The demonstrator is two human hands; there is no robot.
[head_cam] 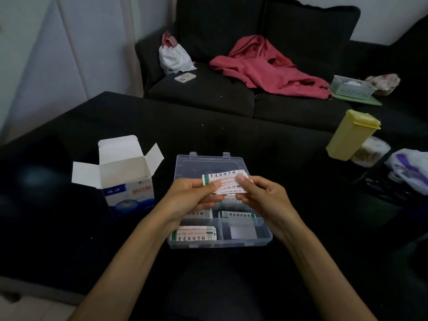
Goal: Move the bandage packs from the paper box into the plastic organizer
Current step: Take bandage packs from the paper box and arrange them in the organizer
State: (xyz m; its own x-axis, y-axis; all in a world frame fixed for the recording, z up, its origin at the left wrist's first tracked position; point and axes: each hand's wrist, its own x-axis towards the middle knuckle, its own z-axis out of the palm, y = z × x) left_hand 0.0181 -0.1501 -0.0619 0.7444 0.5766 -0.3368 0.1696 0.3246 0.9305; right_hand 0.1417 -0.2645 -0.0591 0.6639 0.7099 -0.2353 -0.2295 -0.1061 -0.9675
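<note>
Over the clear plastic organizer [264, 237], my left hand [192, 195] and my right hand [261, 195] hold a fanned stack of white bandage packs [225, 181] between thumbs and fingers. The organizer lies open on the black table, its lid flat behind. Bandage packs lie in its compartments: one at front left [194, 234], one at middle right [237, 215], one partly hidden under my left wrist [201, 213]. The front right compartment holds a white card. The white and blue paper box [126, 181] stands open to the left, its inside mostly hidden.
A yellow lidded container [352, 135] stands at the table's right, with plastic bags [410, 172] beside it. Behind the table is a black sofa with a red jacket [268, 68], a white bag [173, 54], a phone [185, 77] and a green basket [353, 87].
</note>
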